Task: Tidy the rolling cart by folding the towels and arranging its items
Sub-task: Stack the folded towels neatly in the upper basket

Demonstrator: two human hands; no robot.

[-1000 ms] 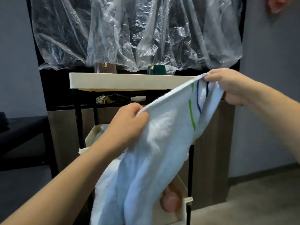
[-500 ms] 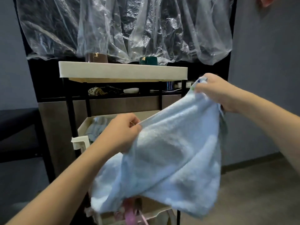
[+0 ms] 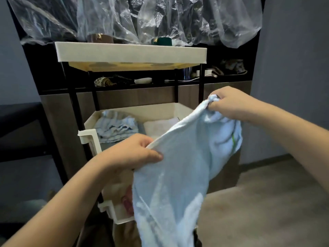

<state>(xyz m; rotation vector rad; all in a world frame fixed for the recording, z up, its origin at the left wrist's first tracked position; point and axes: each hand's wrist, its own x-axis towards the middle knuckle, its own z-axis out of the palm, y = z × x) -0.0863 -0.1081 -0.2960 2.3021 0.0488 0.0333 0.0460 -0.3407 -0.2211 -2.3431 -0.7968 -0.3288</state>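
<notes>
A light blue towel [image 3: 178, 175] hangs in front of the rolling cart [image 3: 131, 54], held up by its top edge. My left hand [image 3: 131, 154] pinches the near left corner. My right hand [image 3: 229, 102] grips the bunched far corner, higher and to the right. The towel drapes down past the bottom tray [image 3: 108, 209] and hides most of it. On the middle tray [image 3: 89, 138] lie a crumpled blue-striped towel [image 3: 115, 127] and a folded white towel [image 3: 158, 127]. Something pink [image 3: 127, 202] shows in the bottom tray.
The cart stands against a dark cabinet [image 3: 53, 111] draped with clear plastic sheeting [image 3: 142, 16]. A brown cup [image 3: 99, 38] and a green cup [image 3: 162, 41] stand behind the top tray. Grey floor [image 3: 267, 202] opens to the right; a dark bench [image 3: 19, 129] stands left.
Both hands lowered with the towel, and the right hand bunched its corner. The view tilted down, so the middle tray and its towels came into sight.
</notes>
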